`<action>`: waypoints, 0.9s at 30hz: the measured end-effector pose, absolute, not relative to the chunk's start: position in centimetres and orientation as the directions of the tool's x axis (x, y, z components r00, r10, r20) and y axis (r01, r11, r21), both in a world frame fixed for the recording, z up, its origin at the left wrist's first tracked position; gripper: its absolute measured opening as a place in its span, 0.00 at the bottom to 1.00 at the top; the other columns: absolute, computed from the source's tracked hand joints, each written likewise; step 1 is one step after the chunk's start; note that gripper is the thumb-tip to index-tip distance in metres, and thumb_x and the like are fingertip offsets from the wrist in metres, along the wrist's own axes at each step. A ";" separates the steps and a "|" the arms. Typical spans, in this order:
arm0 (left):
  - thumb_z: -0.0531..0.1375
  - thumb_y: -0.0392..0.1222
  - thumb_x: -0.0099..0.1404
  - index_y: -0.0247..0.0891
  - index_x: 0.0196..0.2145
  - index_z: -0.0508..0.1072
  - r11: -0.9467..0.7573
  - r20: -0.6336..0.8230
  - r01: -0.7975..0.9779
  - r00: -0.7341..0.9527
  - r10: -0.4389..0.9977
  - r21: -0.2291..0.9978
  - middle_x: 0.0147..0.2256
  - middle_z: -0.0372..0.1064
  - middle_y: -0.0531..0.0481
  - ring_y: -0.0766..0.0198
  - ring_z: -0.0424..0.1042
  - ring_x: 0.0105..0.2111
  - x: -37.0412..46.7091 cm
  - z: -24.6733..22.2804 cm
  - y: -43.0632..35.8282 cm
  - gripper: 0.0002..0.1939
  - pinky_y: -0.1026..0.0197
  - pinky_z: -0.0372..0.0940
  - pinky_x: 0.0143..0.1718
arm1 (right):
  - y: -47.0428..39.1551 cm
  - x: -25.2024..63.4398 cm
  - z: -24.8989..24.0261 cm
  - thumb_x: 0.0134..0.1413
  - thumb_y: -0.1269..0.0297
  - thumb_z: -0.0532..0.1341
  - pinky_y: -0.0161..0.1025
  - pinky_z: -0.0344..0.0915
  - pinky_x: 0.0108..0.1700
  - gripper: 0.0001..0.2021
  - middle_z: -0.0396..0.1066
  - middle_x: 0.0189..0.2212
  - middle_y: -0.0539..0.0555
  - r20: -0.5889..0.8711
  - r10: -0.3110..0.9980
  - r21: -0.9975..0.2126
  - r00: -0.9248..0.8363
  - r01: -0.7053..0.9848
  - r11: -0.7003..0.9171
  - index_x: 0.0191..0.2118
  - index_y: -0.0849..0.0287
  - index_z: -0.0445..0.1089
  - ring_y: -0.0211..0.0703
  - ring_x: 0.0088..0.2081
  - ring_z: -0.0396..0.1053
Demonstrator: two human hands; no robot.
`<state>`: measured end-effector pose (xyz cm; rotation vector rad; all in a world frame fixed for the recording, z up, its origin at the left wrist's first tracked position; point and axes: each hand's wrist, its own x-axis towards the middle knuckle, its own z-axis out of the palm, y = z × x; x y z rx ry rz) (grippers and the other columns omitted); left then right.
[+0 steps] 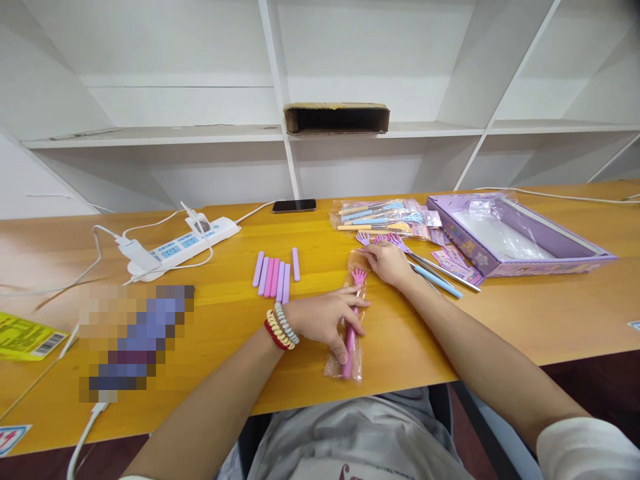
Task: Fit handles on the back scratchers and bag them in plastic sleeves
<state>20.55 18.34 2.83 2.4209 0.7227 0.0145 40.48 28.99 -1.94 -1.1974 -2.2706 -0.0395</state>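
Note:
A pink stick with a small hand-shaped end (pixel 359 275) lies in a clear plastic sleeve (pixel 356 370) near the table's front edge. Across the sleeve's middle rests my left hand (pixel 330 321), its fingers spread over the stick. My right hand (pixel 387 262) is at the sleeve's top end, its fingers bent together; what they pinch, if anything, is too small to make out. Just beyond and right of it lie unwrapped sticks with purple and pink hand-shaped ends (pixel 400 243), silver rods and a blue handle (pixel 440 281). Several purple and pink tubes (pixel 270 277) lie to the left.
Bagged sticks (pixel 383 217) and printed cards (pixel 457 263) lie at the back, beside an open purple box (pixel 520 267). A black phone (pixel 294 206), a power strip (pixel 185 247) with cables, a blurred device (pixel 145 337) and a yellow packet (pixel 27 337) are also on the table.

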 end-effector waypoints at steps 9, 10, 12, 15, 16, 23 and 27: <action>0.67 0.49 0.46 0.45 0.45 0.72 -0.616 -0.228 0.580 0.800 0.555 0.533 0.64 0.38 0.47 0.44 0.34 0.63 19.5 3.6 18.4 0.27 0.40 0.30 0.59 | 28.1 40.5 -0.5 0.51 0.63 0.57 0.38 0.66 0.36 0.11 0.74 0.33 0.53 0.576 0.796 -0.613 -0.186 0.545 0.572 0.40 0.59 0.71 0.42 0.32 0.70; 0.67 0.48 0.46 0.45 0.46 0.72 -0.609 -0.236 0.589 0.793 0.562 0.531 0.64 0.37 0.47 0.43 0.33 0.63 19.3 3.7 18.4 0.27 0.40 0.29 0.59 | 28.0 40.4 -0.5 0.51 0.63 0.57 0.38 0.66 0.35 0.11 0.74 0.33 0.53 0.563 0.806 -0.642 -0.184 0.516 0.566 0.39 0.59 0.71 0.42 0.31 0.70; 0.66 0.43 0.46 0.44 0.44 0.72 -0.590 -0.225 0.597 0.781 0.583 0.543 0.64 0.38 0.47 0.43 0.33 0.62 19.0 3.9 18.3 0.25 0.39 0.30 0.58 | 27.9 40.3 -0.6 0.51 0.63 0.57 0.39 0.67 0.33 0.11 0.74 0.32 0.53 0.522 0.831 -0.705 -0.189 0.453 0.546 0.39 0.59 0.70 0.41 0.29 0.70; 0.63 0.37 0.49 0.42 0.37 0.74 -0.551 -0.060 0.555 0.736 0.674 0.623 0.59 0.52 0.47 0.48 0.45 0.61 18.9 3.8 18.5 0.15 0.44 0.40 0.59 | 27.8 40.0 -0.7 0.51 0.61 0.57 0.40 0.68 0.32 0.12 0.74 0.32 0.54 0.457 0.865 -0.791 -0.208 0.349 0.502 0.41 0.60 0.69 0.41 0.27 0.70; 0.61 0.36 0.51 0.40 0.35 0.73 -0.531 0.032 0.529 0.688 0.725 0.662 0.55 0.59 0.46 0.51 0.52 0.58 19.0 3.6 18.8 0.11 0.48 0.45 0.58 | 27.7 39.9 -0.7 0.51 0.61 0.57 0.40 0.68 0.33 0.12 0.73 0.32 0.54 0.449 0.870 -0.810 -0.205 0.317 0.493 0.41 0.60 0.69 0.41 0.28 0.71; 0.58 0.41 0.57 0.36 0.44 0.68 -0.231 0.230 0.444 0.057 0.972 0.866 0.47 0.66 0.43 0.58 0.65 0.48 20.0 1.2 21.3 0.16 0.54 0.58 0.50 | 26.9 39.0 -0.2 0.45 0.57 0.63 0.41 0.70 0.29 0.13 0.72 0.30 0.53 0.311 0.885 -0.943 -0.346 0.003 0.332 0.35 0.60 0.67 0.41 0.26 0.70; 0.57 0.39 0.58 0.35 0.48 0.65 -0.238 0.192 0.321 0.168 0.967 0.917 0.49 0.65 0.42 0.60 0.64 0.49 20.0 0.4 21.9 0.19 0.55 0.58 0.51 | 26.5 38.4 -0.7 0.44 0.57 0.63 0.39 0.69 0.27 0.13 0.70 0.24 0.50 0.279 0.869 -0.949 -0.409 0.022 0.315 0.33 0.59 0.66 0.40 0.23 0.68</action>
